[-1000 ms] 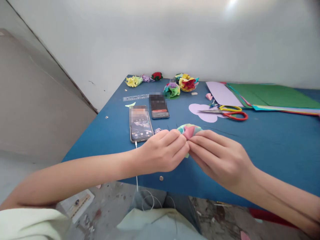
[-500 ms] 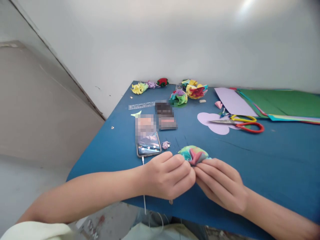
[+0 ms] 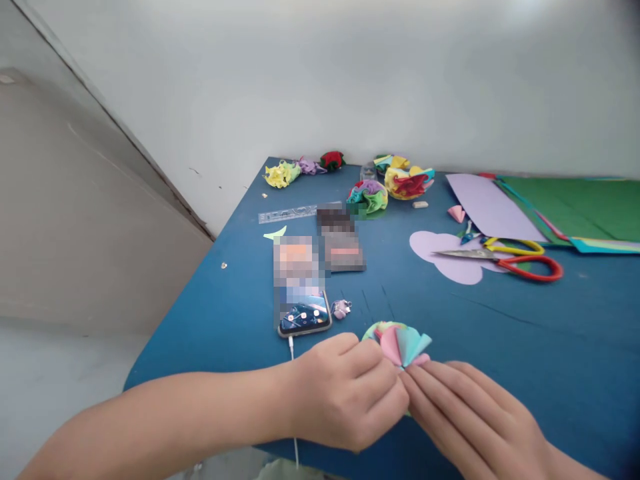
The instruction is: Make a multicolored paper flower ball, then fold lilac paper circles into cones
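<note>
Between my two hands, over the front of the blue table, is a paper flower (image 3: pixel 406 345) with folded pink, turquoise and green petals. My left hand (image 3: pixel 355 390) is closed, its fingers curled and pinching the flower's left side and base. My right hand (image 3: pixel 480 407) presses its fingers together against the flower's lower right. Both sets of fingertips meet under the petals, and the flower's underside is hidden behind them. A small pink trinket (image 3: pixel 342 308) lies just beyond my left hand, beside a phone (image 3: pixel 305 317) with a white cable (image 3: pixel 294 427) plugged in.
Scissors (image 3: pixel 500 259) with yellow and red handles lie on a lilac paper shape (image 3: pixel 440 260). Green sheets (image 3: pixel 580 207) and a lilac sheet (image 3: pixel 490 207) are at the right. Several finished paper flowers (image 3: pixel 407 181) stand along the wall. A clear ruler (image 3: pixel 295 213) and a dark phone (image 3: pixel 343 243) lie left of centre.
The flower has been turned between my fingers, so pink and turquoise folds now face me. Both hands appear lower and slightly right in view, as the camera view has also shifted.
</note>
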`<state>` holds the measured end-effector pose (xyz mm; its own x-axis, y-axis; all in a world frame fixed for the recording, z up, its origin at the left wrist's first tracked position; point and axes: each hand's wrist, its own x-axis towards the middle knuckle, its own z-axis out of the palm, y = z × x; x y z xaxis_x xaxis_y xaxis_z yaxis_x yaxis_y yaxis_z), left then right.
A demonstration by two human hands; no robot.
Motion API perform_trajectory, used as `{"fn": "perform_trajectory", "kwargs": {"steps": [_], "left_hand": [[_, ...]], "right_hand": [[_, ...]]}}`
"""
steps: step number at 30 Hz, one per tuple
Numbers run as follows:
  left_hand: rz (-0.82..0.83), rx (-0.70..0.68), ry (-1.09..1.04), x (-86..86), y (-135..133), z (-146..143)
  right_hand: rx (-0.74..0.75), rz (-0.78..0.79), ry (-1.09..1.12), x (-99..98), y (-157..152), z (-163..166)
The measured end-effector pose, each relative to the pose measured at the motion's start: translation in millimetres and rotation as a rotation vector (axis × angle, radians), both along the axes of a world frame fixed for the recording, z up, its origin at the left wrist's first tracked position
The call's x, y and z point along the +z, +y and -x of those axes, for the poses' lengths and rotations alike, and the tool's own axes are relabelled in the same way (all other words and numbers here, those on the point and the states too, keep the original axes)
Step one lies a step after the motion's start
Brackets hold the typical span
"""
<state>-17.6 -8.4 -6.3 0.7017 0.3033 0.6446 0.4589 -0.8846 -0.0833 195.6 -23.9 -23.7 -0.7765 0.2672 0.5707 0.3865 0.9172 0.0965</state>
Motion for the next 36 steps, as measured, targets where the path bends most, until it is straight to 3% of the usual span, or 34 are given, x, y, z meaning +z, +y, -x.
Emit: {"fn": "perform_trajectory", "kwargs": {"steps": [7,20,27,36], "left_hand": [[0.128,0.018,0.101,-8.1,-2,-3],[0.093,-0.049,0.128,-7.2,1,0],[-0.058,-0.005,0.140,0.9,2,-1],[-0.111,-0.088,0.075,-1.2,3,-2]], "right_hand": [[-0.048,-0.102,-0.007,-2.9,-1,7],[-0.028,-0.080,0.032,9.8,5,4],[-0.002,-0.091,0.029,9.2,4,2],[-0.029,-0.088,0.039,3.0,5,4]]}}
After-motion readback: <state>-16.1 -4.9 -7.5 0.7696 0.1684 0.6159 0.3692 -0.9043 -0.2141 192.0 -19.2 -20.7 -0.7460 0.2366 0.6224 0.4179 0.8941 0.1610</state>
